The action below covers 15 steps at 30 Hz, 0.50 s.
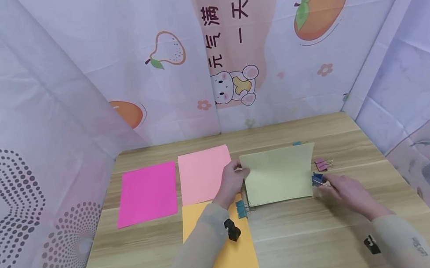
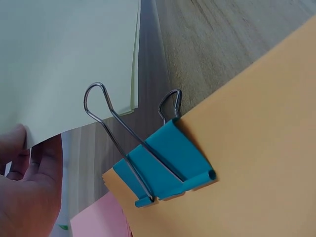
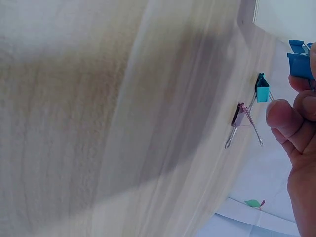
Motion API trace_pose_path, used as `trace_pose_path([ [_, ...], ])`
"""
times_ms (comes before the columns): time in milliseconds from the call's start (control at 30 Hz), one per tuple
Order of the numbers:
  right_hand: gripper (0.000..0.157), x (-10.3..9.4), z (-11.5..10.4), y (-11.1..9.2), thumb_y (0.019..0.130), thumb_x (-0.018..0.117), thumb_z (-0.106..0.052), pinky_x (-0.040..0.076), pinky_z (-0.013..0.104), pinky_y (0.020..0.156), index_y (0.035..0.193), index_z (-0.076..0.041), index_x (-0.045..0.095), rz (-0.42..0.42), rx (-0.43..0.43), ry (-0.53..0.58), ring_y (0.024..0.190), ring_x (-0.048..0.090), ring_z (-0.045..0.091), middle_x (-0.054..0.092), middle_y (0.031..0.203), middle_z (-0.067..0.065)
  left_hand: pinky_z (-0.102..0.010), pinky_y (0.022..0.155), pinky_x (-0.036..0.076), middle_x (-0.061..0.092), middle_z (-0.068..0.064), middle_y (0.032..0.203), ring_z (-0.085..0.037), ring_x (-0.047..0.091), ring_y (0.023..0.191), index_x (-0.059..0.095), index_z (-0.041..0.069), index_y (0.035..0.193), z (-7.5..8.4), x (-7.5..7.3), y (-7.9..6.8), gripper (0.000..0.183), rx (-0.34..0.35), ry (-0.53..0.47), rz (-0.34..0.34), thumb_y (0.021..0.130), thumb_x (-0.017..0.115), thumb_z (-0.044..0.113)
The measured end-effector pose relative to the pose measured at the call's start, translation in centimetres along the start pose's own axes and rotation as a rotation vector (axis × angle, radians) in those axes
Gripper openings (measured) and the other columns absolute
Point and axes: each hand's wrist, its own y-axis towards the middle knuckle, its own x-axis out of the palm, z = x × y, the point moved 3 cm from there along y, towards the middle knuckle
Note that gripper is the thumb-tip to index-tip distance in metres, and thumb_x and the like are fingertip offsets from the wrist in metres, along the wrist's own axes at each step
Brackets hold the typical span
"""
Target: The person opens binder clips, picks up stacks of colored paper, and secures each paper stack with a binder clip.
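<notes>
My left hand (image 1: 231,181) pinches the left edge of a small stack of pale yellow paper (image 1: 279,175), thumb on one face and fingers behind. The stack is lifted and tilted over the table. At its right edge my right hand (image 1: 348,195) grips a blue binder clip (image 1: 317,179) by its handles. The right wrist view shows this blue clip (image 3: 300,64) near a paper corner, its mouth partly hidden. Below my left hand, a teal binder clip (image 2: 165,160) sits on the corner of the orange paper (image 1: 233,255), its wire handles raised.
Light pink paper (image 1: 203,175) lies behind the orange sheets, and magenta paper (image 1: 148,194) lies at the left. A pink binder clip (image 1: 320,165) and another teal clip (image 3: 262,93) stand at the right back. Printed curtains (image 1: 178,89) enclose the wooden table (image 1: 291,244).
</notes>
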Motion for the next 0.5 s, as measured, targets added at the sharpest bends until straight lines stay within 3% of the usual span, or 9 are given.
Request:
trace_pose_path([
  [200, 0.019, -0.6, 0.1, 0.3, 0.1, 0.066, -0.025, 0.045, 0.038, 0.06, 0.091, -0.011, 0.058, -0.006, 0.003, -0.005, 0.064, 0.05, 0.013, 0.056, 0.072, -0.004, -0.03, 0.082, 0.053, 0.063, -0.005, 0.116, -0.017, 0.068, 0.106, 0.065, 0.009, 0.106, 0.1, 0.1, -0.3, 0.006, 0.01, -0.013, -0.015, 0.101, 0.063, 0.01],
  [500, 0.018, -1.4, -0.1, 0.5, 0.1, 0.067, -0.026, 0.05, 0.045, 0.062, 0.096, -0.009, 0.061, -0.004, 0.012, 0.009, 0.068, 0.059, 0.019, 0.063, 0.077, 0.001, -0.034, 0.086, 0.052, 0.062, -0.005, 0.122, -0.02, 0.066, 0.113, 0.064, 0.01, 0.11, 0.1, 0.2, -0.6, 0.009, 0.021, -0.015, -0.043, 0.102, 0.062, 0.012],
])
